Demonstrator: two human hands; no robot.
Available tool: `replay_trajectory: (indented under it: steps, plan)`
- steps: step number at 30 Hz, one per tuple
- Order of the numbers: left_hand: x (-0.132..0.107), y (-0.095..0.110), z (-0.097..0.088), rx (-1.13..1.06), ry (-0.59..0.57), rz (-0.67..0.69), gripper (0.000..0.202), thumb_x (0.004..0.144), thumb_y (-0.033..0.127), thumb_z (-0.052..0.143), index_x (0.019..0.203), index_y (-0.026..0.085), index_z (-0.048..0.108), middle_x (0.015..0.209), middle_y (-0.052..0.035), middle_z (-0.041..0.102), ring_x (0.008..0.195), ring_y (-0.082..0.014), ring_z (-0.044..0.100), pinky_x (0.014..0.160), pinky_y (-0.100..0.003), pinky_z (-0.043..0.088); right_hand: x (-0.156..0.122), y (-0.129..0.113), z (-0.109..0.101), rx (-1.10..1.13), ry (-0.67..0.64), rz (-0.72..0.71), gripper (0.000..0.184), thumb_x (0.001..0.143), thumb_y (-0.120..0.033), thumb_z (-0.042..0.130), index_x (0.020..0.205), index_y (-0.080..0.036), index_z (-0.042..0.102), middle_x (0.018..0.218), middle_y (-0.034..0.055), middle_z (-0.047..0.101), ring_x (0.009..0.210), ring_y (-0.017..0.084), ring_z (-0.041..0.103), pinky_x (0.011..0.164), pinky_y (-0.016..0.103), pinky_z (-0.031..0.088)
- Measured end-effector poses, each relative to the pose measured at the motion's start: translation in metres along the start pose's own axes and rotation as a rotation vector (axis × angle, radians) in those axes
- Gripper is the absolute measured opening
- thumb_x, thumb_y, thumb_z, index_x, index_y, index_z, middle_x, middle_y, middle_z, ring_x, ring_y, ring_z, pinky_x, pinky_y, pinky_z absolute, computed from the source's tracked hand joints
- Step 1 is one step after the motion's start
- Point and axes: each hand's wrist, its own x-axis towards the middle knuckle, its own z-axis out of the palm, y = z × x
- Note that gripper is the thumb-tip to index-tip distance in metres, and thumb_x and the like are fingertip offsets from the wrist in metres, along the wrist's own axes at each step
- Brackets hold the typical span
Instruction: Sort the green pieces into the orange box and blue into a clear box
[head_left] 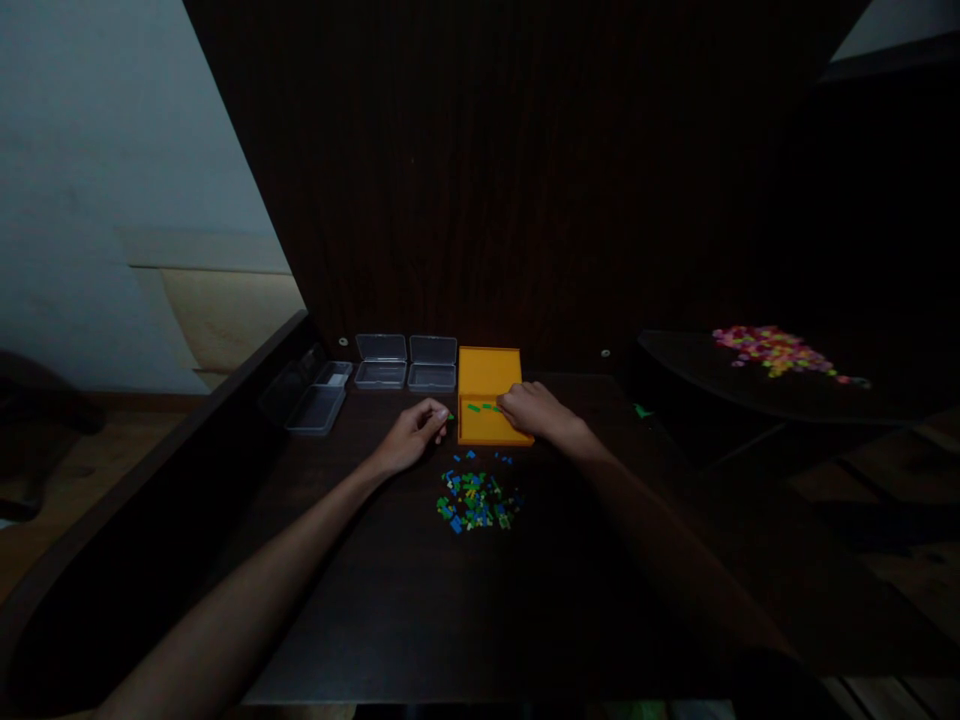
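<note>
My left hand (418, 432) is closed in a pinch on a small green building brick (450, 418), just left of an open yellow box (489, 372). Over the right part of that box's tray is my right hand (534, 408), its fingers bent downward and pressed together; whatever is between the fingertips is hidden. A few green bricks (474, 408) lie in the tray beside those fingertips. Nearer to me, a loose pile of small blue, green, yellow and pale bricks (480, 502) spreads over the dark table (390, 610).
Two open clear plastic boxes (381, 374) stand left of the yellow box, with further clear containers (315, 410) by the left side panel. Pink and yellow small pieces (776, 350) are heaped on a dark shelf at right. A dark upright panel (487, 180) closes off the back.
</note>
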Motion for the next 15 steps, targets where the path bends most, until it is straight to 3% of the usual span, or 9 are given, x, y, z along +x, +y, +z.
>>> replay_trajectory:
  steps: [8,15]
  plan:
    - [0.001,-0.004,0.000,-0.019,0.011,0.007,0.046,0.079,0.062,0.058,0.081,0.016,0.055,0.066,0.0025,0.054,0.056,-0.0096,0.051,0.057,-0.023,0.040,-0.002,0.003,-0.003,0.046,0.098,0.014,0.030,0.094,-0.022,0.042,0.099,-0.012,0.071,0.098,0.0170,0.070,0.087,0.022,0.066,0.072,0.028,0.043]
    - [0.000,-0.001,0.000,-0.023,0.010,0.013,0.044,0.079,0.058,0.060,0.082,0.015,0.057,0.068,0.0016,0.057,0.056,-0.0093,0.053,0.057,-0.023,0.041,-0.001,-0.015,-0.011,0.542,0.304,-0.143,0.027,0.084,-0.025,0.059,0.108,-0.019,0.071,0.067,0.0006,0.064,0.060,0.011,0.053,0.061,0.021,0.033]
